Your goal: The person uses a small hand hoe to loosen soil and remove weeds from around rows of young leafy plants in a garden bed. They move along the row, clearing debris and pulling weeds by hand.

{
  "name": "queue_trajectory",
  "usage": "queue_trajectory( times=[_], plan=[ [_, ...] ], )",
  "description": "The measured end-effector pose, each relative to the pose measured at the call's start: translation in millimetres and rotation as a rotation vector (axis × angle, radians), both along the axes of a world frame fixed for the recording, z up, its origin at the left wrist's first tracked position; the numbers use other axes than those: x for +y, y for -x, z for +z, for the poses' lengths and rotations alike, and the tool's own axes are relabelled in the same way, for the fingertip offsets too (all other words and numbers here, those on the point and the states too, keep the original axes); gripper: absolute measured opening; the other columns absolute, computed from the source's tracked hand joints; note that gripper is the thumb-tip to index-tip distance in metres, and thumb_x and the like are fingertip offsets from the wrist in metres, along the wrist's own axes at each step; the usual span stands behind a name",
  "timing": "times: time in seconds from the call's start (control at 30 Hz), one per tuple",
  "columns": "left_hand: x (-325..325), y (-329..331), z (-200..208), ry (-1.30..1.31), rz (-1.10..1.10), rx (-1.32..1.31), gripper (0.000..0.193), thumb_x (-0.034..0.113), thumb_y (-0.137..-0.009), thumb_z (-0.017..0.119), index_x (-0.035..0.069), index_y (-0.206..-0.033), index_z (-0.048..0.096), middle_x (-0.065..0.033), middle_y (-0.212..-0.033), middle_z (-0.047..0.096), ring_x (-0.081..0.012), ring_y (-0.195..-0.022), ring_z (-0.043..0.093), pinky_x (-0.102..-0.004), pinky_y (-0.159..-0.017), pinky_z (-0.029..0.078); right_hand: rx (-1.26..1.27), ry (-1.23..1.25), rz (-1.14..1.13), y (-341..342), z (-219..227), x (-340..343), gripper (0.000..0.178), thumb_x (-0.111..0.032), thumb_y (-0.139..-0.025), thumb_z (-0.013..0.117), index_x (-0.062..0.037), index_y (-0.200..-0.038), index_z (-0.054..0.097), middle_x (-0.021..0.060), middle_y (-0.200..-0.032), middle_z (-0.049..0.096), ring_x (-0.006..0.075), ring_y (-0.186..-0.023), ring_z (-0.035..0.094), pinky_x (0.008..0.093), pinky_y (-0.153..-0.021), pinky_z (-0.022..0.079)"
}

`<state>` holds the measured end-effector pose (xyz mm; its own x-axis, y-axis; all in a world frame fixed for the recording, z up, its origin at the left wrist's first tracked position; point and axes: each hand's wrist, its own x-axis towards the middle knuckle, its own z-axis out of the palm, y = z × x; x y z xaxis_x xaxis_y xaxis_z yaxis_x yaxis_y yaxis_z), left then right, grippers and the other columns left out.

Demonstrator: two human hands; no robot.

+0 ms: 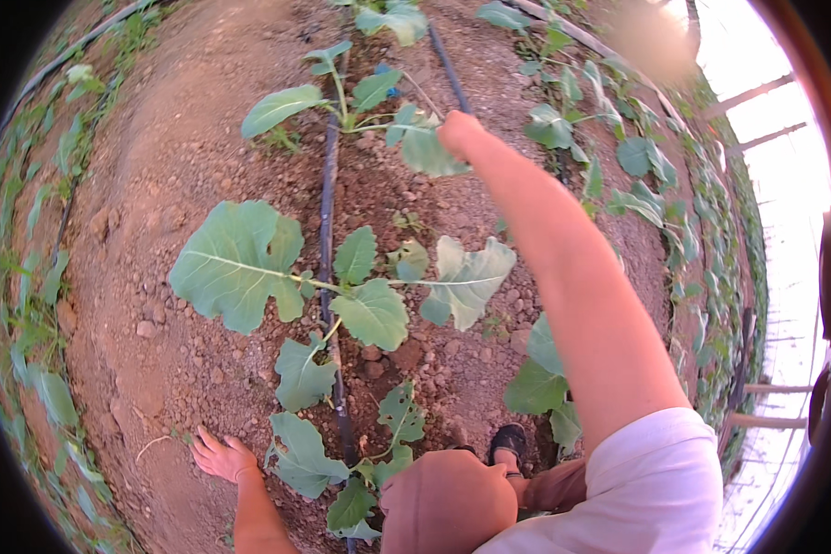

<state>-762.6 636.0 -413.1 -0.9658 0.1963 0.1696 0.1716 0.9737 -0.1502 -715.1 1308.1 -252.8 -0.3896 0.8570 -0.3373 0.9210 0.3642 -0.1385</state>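
Observation:
My left hand (223, 454) rests on the bare soil at the lower left, fingers stretched out and holding nothing. Beside its fingertips is a small weed sprig (177, 434) with a thin pale stem. My right arm reaches far forward, and my right hand (460, 137) is closed beside a broad leaf of the far plant (346, 115). A thin brown rod (423, 94) runs from this hand toward the upper left, seemingly in its grip; its kind is unclear. Between my hands grows a large leafy plant (371, 312), some leaves holed.
A black drip hose (327, 198) runs lengthwise through the plants, and another hose (448, 69) lies farther right. A nearer plant (305, 454) stands by my knee. Something blue (393, 91) shows behind the far plant. Leafy rows (60, 397) line both sides.

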Motion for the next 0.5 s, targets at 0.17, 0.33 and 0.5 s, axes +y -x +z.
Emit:
queue_trajectory(
  times=[0.17, 0.33, 0.5],
  plan=[
    [1, -1, -2, 0.026, -0.031, 0.041, 0.058, 0.027, -0.080, 0.055, 0.020, -0.136, 0.041, -0.0109, -0.134, 0.044, -0.0297, -0.125, 0.038, -0.0469, -0.104, 0.028, 0.205, -0.157, -0.210, -80, 7, -30, 0.035, -0.028, -0.089, 0.052, 0.0021, -0.108, 0.051, 0.0222, -0.099, 0.064, 0.0355, -0.091, 0.064, 0.0441, -0.078, 0.052],
    [-7, 4, -2, 0.047, -0.042, 0.114, 0.056, 0.029, -0.082, 0.052, 0.021, -0.136, 0.042, -0.0107, -0.131, 0.047, -0.0296, -0.121, 0.042, -0.0456, -0.102, 0.031, 0.618, 0.203, -0.420, -195, 36, -94, 0.032, -0.032, -0.090, 0.053, -0.0027, -0.102, 0.051, 0.0144, -0.075, 0.059, 0.0247, -0.054, 0.058, 0.0388, -0.051, 0.048],
    [-4, 5, -10, 0.078, -0.045, 0.107, 0.054, 0.030, -0.084, 0.051, 0.023, -0.136, 0.041, -0.0092, -0.132, 0.047, -0.0282, -0.120, 0.043, -0.0445, -0.101, 0.033, 0.341, -0.139, -0.339, -326, 29, -79, 0.032, -0.034, -0.090, 0.053, -0.0050, -0.105, 0.053, 0.0151, -0.080, 0.060, 0.0292, -0.075, 0.059, 0.0409, -0.069, 0.047]
  ],
)
